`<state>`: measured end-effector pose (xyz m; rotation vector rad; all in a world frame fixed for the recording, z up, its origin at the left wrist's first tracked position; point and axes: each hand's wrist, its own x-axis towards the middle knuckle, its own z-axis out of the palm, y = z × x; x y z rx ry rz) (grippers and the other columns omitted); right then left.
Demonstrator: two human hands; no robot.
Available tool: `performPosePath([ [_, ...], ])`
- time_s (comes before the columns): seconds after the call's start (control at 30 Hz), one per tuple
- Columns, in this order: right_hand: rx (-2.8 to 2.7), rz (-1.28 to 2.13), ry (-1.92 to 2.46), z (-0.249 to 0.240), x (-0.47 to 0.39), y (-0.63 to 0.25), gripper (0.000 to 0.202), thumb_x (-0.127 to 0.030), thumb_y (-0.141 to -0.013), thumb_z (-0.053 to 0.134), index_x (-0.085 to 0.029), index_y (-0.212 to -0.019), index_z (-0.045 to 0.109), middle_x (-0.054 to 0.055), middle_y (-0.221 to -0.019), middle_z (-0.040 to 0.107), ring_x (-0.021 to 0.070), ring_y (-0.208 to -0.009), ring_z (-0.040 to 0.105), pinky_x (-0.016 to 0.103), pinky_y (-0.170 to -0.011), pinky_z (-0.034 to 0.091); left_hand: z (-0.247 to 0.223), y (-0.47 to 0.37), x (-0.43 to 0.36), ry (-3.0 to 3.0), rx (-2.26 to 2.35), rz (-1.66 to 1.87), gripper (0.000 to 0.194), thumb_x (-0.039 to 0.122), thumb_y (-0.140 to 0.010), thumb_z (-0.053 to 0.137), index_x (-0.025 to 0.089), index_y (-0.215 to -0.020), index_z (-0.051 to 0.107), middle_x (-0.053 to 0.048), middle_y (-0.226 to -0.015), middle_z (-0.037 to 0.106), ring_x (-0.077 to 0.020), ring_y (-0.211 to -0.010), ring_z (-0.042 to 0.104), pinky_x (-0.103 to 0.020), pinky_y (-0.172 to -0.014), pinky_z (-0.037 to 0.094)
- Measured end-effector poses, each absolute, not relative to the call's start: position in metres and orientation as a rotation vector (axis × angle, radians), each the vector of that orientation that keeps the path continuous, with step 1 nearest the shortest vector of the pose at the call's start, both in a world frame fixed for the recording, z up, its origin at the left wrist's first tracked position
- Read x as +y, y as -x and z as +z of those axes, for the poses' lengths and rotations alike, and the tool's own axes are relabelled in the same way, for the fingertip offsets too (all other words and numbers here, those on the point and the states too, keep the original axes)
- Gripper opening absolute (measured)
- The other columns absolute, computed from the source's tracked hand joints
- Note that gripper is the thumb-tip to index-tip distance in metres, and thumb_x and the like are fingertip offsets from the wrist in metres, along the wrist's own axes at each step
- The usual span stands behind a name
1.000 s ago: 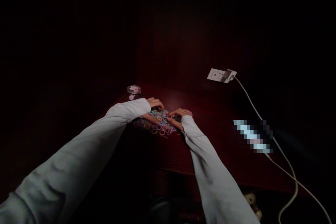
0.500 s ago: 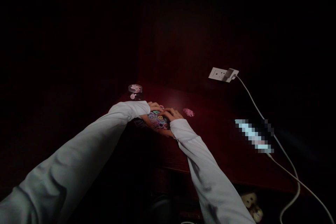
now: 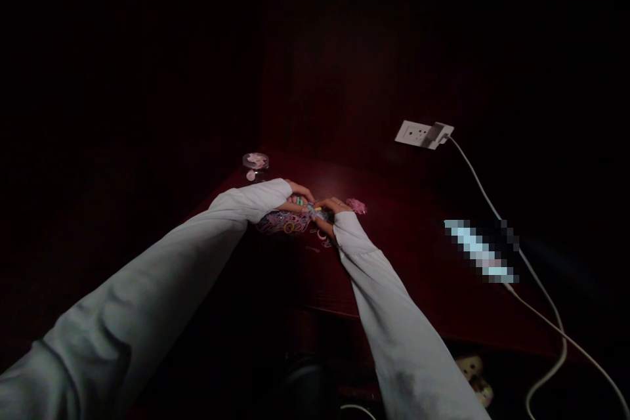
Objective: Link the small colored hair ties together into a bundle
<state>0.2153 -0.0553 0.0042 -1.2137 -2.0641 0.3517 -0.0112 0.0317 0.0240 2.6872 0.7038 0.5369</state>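
Note:
A pile of thin coloured bands [image 3: 283, 222], purple, pink and blue with a yellow one, lies on the dark red table [image 3: 394, 243]. Just above the pile, my left hand [image 3: 298, 195] is closed round some of the bands, green and pink ones showing between thumb and fingers. My right hand [image 3: 331, 211] meets it from the right, its fingers pinched on light-coloured bands between the two hands. A few loose bands [image 3: 322, 237] lie below my right hand. Beyond it sits a small pink bundle [image 3: 357, 206].
A clear round container [image 3: 256, 162] with pink pieces stands at the back left. A wall socket [image 3: 418, 134] holds a plug, whose white cable [image 3: 477, 177] runs down the right side past a pixelated bright object [image 3: 480, 251].
My hands have lifted from around the pile and drawn together above it, with bands now between their fingers. More of the pile and some loose bands show below them.

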Motion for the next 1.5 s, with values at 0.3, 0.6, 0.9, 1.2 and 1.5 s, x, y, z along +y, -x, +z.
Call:
performPosePath([
  [0.3, -1.614, 0.781, 1.19, 0.004, -0.061, -0.209, 0.038, -0.059, -0.077, 0.072, -0.024, -0.093, 0.068, 0.004, -0.085, 0.071, 0.0183, -0.072, 0.065, 0.032, -0.069, 0.054, 0.027, 0.003, 0.031, -2.488, 0.699, 0.669, 0.026, 0.033, -0.095, 0.063, 0.018, -0.113, 0.074, -0.006, -0.094, 0.079, -0.0124, -0.067, 0.067, -0.022, -0.061, 0.046],
  [0.6, -1.583, 0.795, 1.146, 0.006, -0.06, -0.206, 0.042, -0.062, -0.073, 0.078, -0.023, -0.084, 0.067, 0.003, -0.081, 0.072, 0.0171, -0.07, 0.066, 0.033, -0.073, 0.057, 0.025, 0.005, 0.034, -2.533, 0.719, 0.601, 0.026, 0.032, -0.094, 0.061, 0.018, -0.109, 0.077, -0.004, -0.083, 0.077, -0.0102, -0.055, 0.058, -0.022, -0.056, 0.041],
  [0.9, -1.736, 0.639, 1.244, 0.0, -0.058, -0.216, 0.032, -0.051, -0.081, 0.071, -0.023, -0.097, 0.072, 0.003, -0.087, 0.076, 0.0195, -0.08, 0.068, 0.033, -0.077, 0.054, 0.03, 0.005, 0.031, -2.694, 0.64, 0.696, 0.029, 0.039, -0.093, 0.064, 0.019, -0.109, 0.077, -0.005, -0.098, 0.074, -0.013, -0.07, 0.059, -0.024, -0.065, 0.043],
  [1.2, -1.931, 0.313, 1.403, 0.012, -0.057, -0.227, 0.029, -0.041, -0.085, 0.071, -0.026, -0.109, 0.076, 0.006, -0.106, 0.078, 0.0262, -0.099, 0.065, 0.041, -0.095, 0.045, 0.022, 0.002, 0.027, -2.861, 0.57, 0.62, 0.051, 0.044, -0.08, 0.083, 0.024, -0.124, 0.068, -0.005, -0.114, 0.071, -0.0216, -0.105, 0.065, -0.029, -0.092, 0.048],
  [1.5, -1.962, 0.212, 1.262, 0.015, -0.062, -0.225, 0.029, -0.032, -0.088, 0.067, -0.025, -0.115, 0.076, 0.008, -0.113, 0.073, 0.0275, -0.107, 0.06, 0.041, -0.095, 0.044, 0.025, 0.005, 0.026, -2.712, 0.601, 0.532, 0.029, 0.028, -0.089, 0.069, 0.021, -0.117, 0.066, -0.004, -0.112, 0.07, -0.0175, -0.095, 0.065, -0.026, -0.087, 0.047],
])
